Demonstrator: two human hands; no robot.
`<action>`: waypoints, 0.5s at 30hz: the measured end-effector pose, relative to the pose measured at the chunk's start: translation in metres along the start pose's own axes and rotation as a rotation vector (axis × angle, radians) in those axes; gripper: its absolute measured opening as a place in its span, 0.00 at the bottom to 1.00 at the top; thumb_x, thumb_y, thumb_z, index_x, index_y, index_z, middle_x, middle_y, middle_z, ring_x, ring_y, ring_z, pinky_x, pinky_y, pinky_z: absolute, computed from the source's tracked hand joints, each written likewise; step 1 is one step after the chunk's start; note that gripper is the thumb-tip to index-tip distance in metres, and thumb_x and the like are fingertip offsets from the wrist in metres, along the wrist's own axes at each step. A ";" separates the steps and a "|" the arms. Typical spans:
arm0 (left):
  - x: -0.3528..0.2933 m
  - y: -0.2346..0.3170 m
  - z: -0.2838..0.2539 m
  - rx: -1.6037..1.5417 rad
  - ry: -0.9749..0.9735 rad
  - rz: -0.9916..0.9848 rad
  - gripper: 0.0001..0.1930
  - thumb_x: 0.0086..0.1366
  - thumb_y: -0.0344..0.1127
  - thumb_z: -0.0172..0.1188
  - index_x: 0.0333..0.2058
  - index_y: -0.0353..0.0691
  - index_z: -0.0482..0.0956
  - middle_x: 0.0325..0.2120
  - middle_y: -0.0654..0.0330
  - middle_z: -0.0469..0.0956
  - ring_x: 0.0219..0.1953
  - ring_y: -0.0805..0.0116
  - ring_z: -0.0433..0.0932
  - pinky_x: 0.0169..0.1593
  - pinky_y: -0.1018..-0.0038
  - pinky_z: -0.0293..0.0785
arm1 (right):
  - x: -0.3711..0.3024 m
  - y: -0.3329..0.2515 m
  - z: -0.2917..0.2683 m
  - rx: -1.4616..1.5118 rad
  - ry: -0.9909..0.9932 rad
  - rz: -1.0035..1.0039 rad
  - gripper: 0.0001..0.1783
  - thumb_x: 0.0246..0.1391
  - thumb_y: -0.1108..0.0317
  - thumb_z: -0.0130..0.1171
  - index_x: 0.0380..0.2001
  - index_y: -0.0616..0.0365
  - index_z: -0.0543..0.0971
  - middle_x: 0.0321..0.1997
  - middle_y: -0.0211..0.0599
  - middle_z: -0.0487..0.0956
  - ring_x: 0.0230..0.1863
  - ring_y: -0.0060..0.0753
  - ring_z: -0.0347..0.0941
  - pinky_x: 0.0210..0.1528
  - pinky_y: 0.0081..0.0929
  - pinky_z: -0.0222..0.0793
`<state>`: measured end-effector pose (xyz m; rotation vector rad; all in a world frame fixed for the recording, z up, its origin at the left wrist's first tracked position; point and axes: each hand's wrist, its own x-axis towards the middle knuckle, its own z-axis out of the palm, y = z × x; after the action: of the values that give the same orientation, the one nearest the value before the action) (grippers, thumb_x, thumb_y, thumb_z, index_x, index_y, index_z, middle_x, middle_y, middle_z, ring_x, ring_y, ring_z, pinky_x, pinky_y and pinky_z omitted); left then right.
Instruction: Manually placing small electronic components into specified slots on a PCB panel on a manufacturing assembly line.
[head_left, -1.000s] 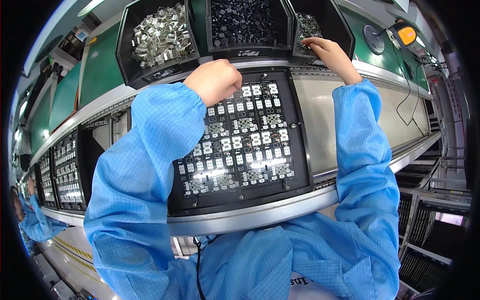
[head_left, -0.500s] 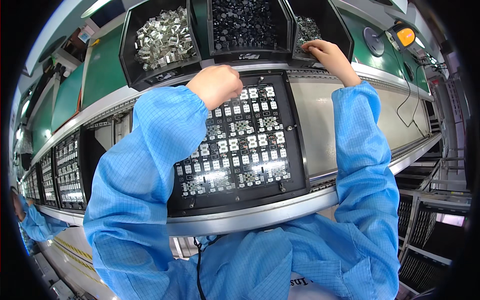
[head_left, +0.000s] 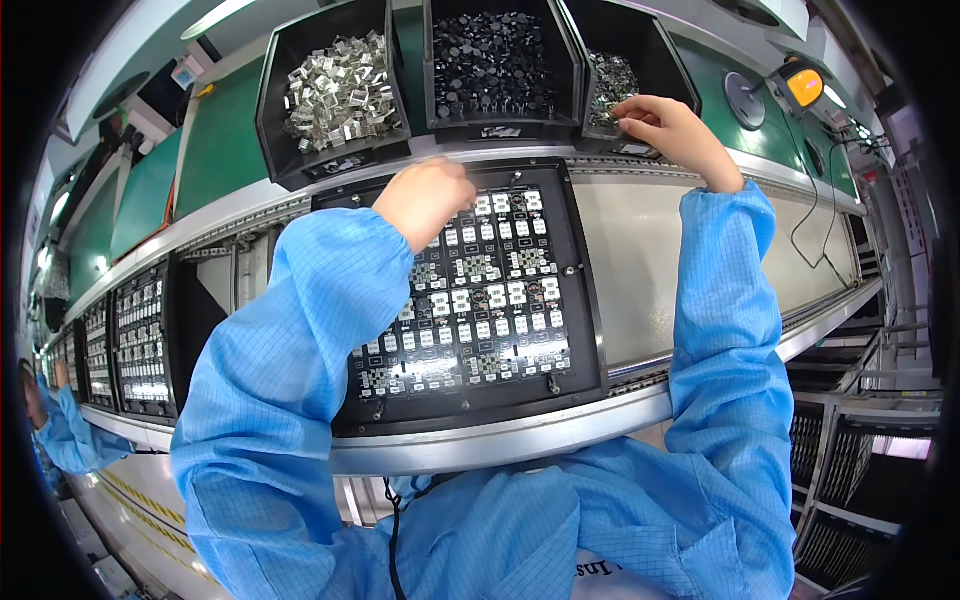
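A panel of circuit boards [head_left: 490,300] with rows of white and silver parts lies in a black frame [head_left: 588,340] in front of me. My left hand [head_left: 425,200] is over the panel's far left part, fingers curled together and pointing down; what they hold, if anything, is hidden. My right hand [head_left: 680,135] reaches to the near edge of the right black bin [head_left: 650,45], which holds small shiny parts [head_left: 612,80]. Its thumb and fingertips are pinched together, and anything between them is too small to name.
Silver box-shaped parts [head_left: 340,95] fill the left bin, and dark round components [head_left: 490,70] the middle one. A metal rail [head_left: 500,440] runs along the near side. More framed panels [head_left: 142,340] stand at left, near a co-worker's blue sleeve [head_left: 80,435]. An orange-topped device [head_left: 803,85] sits at far right.
The whole view has shifted a little. My right fingers have drawn slightly back toward the bin's near edge. My left hand stays over the panel's far side. The co-worker at left has raised a hand.
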<state>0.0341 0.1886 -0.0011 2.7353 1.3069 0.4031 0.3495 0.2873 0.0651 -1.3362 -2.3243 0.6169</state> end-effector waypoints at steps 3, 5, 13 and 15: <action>-0.001 -0.001 0.001 0.041 0.022 -0.020 0.05 0.54 0.31 0.60 0.30 0.38 0.80 0.29 0.58 0.77 0.38 0.58 0.74 0.43 0.66 0.72 | -0.003 -0.008 -0.007 0.027 -0.066 0.059 0.16 0.50 0.68 0.61 0.44 0.59 0.78 0.32 0.36 0.79 0.35 0.28 0.74 0.42 0.24 0.70; -0.001 0.000 -0.001 0.038 0.023 -0.025 0.05 0.54 0.31 0.60 0.30 0.38 0.80 0.28 0.58 0.76 0.37 0.58 0.74 0.44 0.66 0.72 | -0.004 -0.005 -0.010 -0.041 -0.079 -0.135 0.21 0.44 0.73 0.66 0.44 0.58 0.77 0.29 0.33 0.76 0.33 0.27 0.72 0.41 0.23 0.70; -0.008 0.016 -0.016 0.158 0.030 0.079 0.17 0.48 0.20 0.56 0.40 0.34 0.78 0.30 0.55 0.74 0.38 0.56 0.73 0.43 0.66 0.72 | -0.003 -0.019 -0.004 -0.115 0.004 -0.080 0.17 0.37 0.87 0.58 0.35 0.61 0.78 0.26 0.31 0.75 0.28 0.24 0.70 0.33 0.21 0.69; -0.001 0.025 -0.028 0.195 0.012 0.027 0.20 0.47 0.19 0.55 0.43 0.34 0.76 0.30 0.54 0.74 0.37 0.55 0.74 0.44 0.65 0.72 | -0.003 -0.020 -0.007 -0.139 0.014 -0.077 0.16 0.38 0.87 0.58 0.34 0.62 0.78 0.25 0.32 0.75 0.28 0.25 0.70 0.32 0.21 0.69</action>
<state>0.0444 0.1709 0.0303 2.9156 1.3825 0.3099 0.3406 0.2766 0.0813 -1.2984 -2.4325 0.4284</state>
